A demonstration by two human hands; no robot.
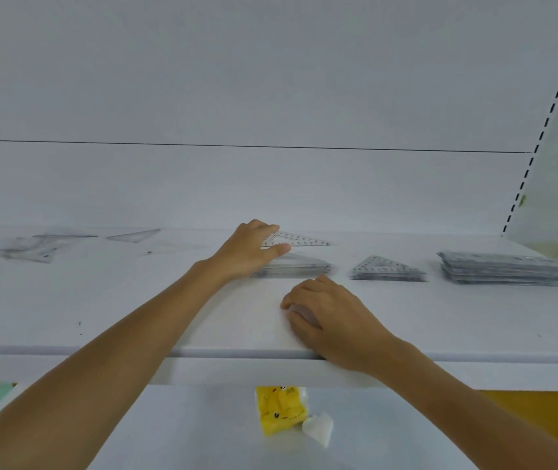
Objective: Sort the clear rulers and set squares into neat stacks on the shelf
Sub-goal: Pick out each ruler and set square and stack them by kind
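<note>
Yellow packet (281, 410) lies on the lower shelf, beneath both forearms. Above it the right hand (325, 317) rests on the white shelf (101, 300), fingers curled under; I cannot tell whether it holds anything. The left hand (250, 249) pinches a clear set square (299, 239) just over a stack of set squares (292, 269). A smaller stack (387, 270) and a taller stack (511, 269) sit to the right, with loose pieces (33, 247) far left.

Left hand (250, 252), right hand (325, 313) bare; forearms (108, 364) bare too (possible pale sleeve edge bottom-left).
</note>
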